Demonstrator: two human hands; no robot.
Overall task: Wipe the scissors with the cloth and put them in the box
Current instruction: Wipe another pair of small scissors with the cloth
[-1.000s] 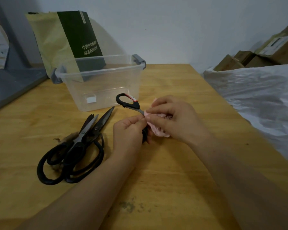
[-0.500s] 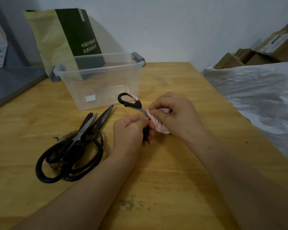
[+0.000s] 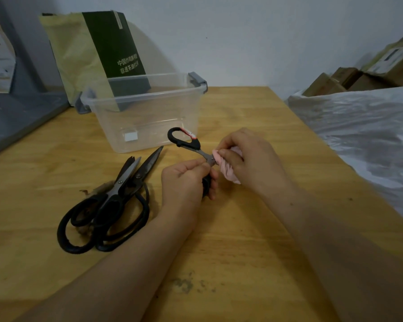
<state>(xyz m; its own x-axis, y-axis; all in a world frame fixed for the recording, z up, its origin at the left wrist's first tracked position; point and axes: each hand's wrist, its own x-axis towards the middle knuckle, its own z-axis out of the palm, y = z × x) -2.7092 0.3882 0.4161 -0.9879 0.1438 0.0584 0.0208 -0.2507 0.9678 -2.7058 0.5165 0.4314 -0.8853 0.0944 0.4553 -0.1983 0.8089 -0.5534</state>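
The box stands open-topped at the back of the counter, a clear plastic tub with a grey latch at each end. Through its walls only the counter beneath and the bag behind it show, and a small white label sits low on its near wall. The scissors are held in the air just in front of the box, above the counter and outside the tub. They are a small pair with black handles. One handle loop points up toward the box and carries a red and white tag, and a short grey metal shank runs down to the pivot. The left hand has its fingers curled round the lower handle, with thumb and forefinger pinching by the pivot. The right hand pinches a bunched pink cloth round the blades, which are hidden inside it. To the left, the other scissors, two larger black-handled pairs, lie overlapped on the counter with their tips toward the box and brownish fluff under them. White plastic sheeting lies off the counter's right edge.
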